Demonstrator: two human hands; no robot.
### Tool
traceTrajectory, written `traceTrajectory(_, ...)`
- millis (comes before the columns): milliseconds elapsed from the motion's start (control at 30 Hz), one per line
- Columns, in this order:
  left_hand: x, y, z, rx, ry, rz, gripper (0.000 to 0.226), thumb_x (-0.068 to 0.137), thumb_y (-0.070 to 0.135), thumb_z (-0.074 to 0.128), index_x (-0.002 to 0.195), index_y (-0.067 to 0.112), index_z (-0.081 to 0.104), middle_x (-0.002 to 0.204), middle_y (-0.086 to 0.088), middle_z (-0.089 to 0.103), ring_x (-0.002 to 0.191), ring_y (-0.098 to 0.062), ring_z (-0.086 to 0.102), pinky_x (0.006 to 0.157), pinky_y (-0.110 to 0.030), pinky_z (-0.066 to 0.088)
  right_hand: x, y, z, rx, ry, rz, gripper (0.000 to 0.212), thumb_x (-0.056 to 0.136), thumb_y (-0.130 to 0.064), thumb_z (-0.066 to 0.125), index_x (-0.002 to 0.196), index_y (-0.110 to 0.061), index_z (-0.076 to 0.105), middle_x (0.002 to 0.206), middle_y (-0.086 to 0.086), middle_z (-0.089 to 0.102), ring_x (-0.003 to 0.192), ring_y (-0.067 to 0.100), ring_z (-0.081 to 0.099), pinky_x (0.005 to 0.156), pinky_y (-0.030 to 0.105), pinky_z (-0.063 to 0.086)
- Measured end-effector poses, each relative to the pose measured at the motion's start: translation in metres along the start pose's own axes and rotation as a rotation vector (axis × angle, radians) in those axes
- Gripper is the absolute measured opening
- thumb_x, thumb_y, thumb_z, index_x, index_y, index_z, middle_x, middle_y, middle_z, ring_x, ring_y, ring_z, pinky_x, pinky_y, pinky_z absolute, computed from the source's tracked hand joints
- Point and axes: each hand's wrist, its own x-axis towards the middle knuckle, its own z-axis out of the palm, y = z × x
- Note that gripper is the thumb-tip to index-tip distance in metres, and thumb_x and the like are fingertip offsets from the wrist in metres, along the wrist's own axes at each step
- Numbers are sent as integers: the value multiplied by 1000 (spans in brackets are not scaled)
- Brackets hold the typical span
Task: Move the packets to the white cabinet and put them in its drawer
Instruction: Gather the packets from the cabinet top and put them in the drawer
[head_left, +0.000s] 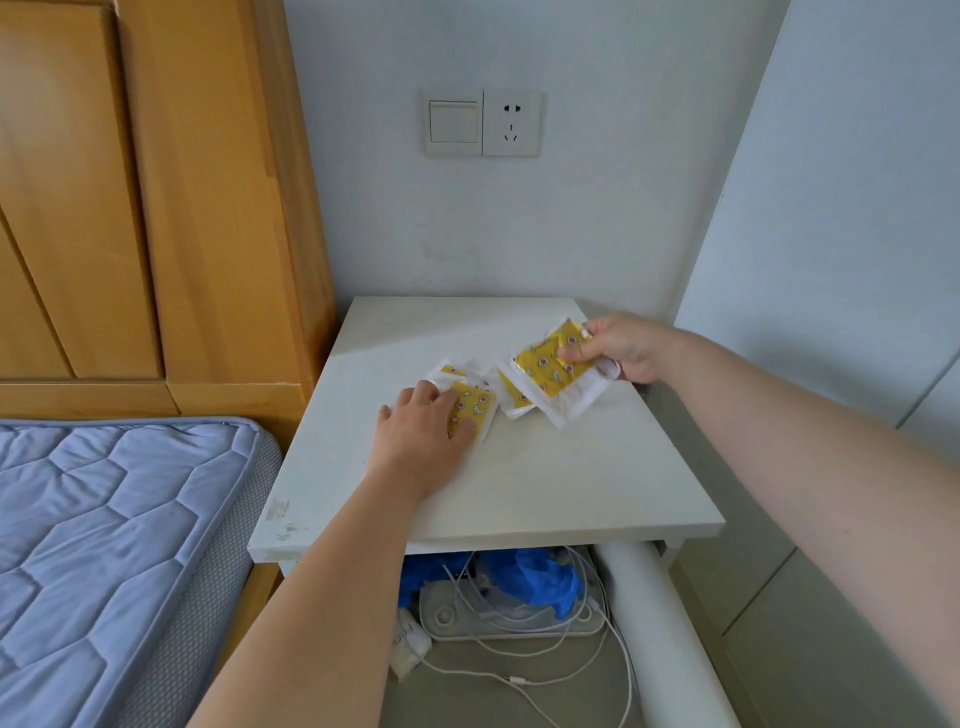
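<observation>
Left hand (426, 431) touching one packet (475, 410), right hand (623, 353) pinching another packet (550, 364)

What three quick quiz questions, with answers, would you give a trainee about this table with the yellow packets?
1. True or false: the right hand pinches a bunch of yellow packets.
2. The left hand rests on: A) a flat packet lying on the white table; B) a drawer handle; C) a phone.
3. Fill in: the crumpled thing under the table is ___ in colour.
Key: 1 true; 2 A; 3 blue.
</observation>
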Motion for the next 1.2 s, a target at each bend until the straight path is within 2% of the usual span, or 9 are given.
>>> traceTrajectory(167,0,-2,2,-19,19,26,41,98,33,36,138,25,41,139,3,39,129,-20,35,106,-36,27,29,-21,10,-511,18,-9,8,82,-3,69,88,-6,64,86,7,66,75,19,63,80,29,51)
traceTrajectory(367,2,-4,5,-48,42,46,40,98,30,37,138,24,41,143,5,39,132,-18,33,107,-34,25,57,-39,30,-1260,-70,12,39,80,-27,74,113,-8,64,109,4,63,102,24,59,92,35,46)
traceTrajectory(467,2,-4,5,-49,44,43,41,98,29,37,138,25,41,143,5,39,132,-17,32,107,-33,25,65,-35,43,-1388,-131,31,43,79,-30,75,114,-11,59,98,-1,57,97,23,54,86,34,45)
traceTrajectory(567,2,-4,6,-50,50,40,42,97,29,38,139,24,42,143,5,39,133,-17,32,107,-32,26,69,-33,51,-1454,-165,21,58,78,-34,76,126,-8,55,110,2,59,108,26,56,92,38,47)
traceTrajectory(733,3,-3,5,-51,50,38,44,97,29,38,140,24,40,145,4,38,134,-17,31,109,-32,25,71,-37,57,-1516,-167,22,38,77,-33,77,105,-14,60,101,-2,58,105,25,55,90,36,45)
traceTrajectory(833,2,-3,4,-51,46,35,44,97,28,37,141,24,39,146,4,37,135,-17,30,109,-32,24,68,-36,60,-1456,-111,59,85,74,-33,80,142,-14,33,141,4,44,125,29,47,101,42,42)
traceTrajectory(900,1,-2,3,-50,43,29,44,97,27,37,141,24,39,146,5,37,135,-17,30,109,-32,23,63,-36,56,-1415,-77,97,95,70,-39,82,144,-13,29,142,6,43,124,30,49,100,44,44)
traceTrajectory(1033,2,-1,2,-75,36,16,47,97,26,38,143,23,36,147,3,37,135,-18,31,109,-32,23,49,-18,37,-1223,14,116,65,63,-49,83,107,-9,57,110,5,62,98,27,61,91,36,50)
traceTrajectory(1200,0,0,-3,-132,49,-40,67,95,28,45,152,25,10,157,1,21,144,-21,19,118,-39,15,15,49,17,-322,154,-12,32,72,-21,82,97,-8,66,101,9,71,94,27,67,92,39,51)
